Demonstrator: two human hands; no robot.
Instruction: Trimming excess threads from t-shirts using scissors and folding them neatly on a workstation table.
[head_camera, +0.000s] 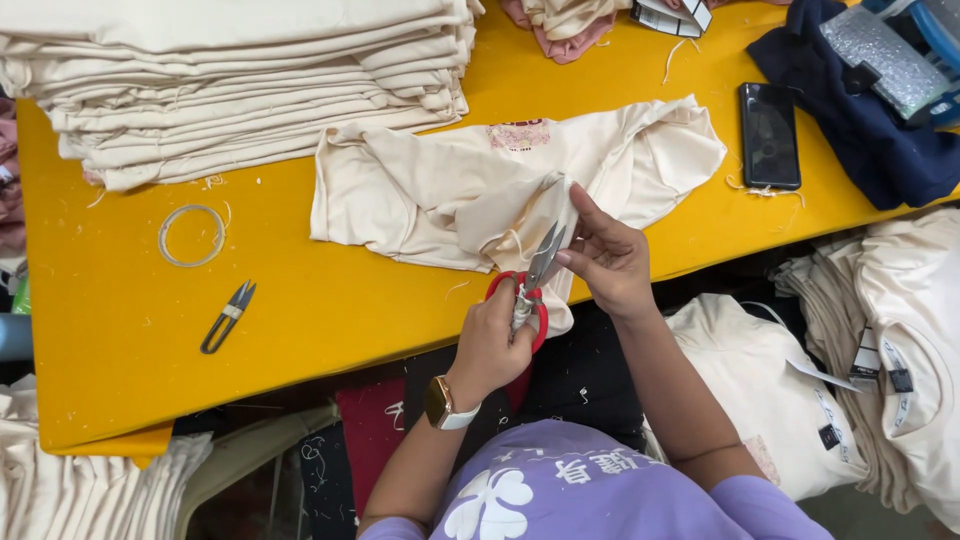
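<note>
A cream garment (440, 190) lies crumpled on the yellow table (330, 300), one fold pulled toward the near edge. My left hand (492, 345), with a watch on its wrist, grips red-handled scissors (530, 285) whose blades point up at that fold. My right hand (608, 262) pinches the fold of the garment right beside the blade tips. Loose threads hang from the cloth near the blades.
A tall stack of folded cream garments (240, 80) fills the far left. Small thread snips (228, 317) and a thin ring (191, 235) lie on the left. A black phone (769, 135) and dark blue cloth (860, 130) sit at right. More cream garments (880, 340) pile below the table's right edge.
</note>
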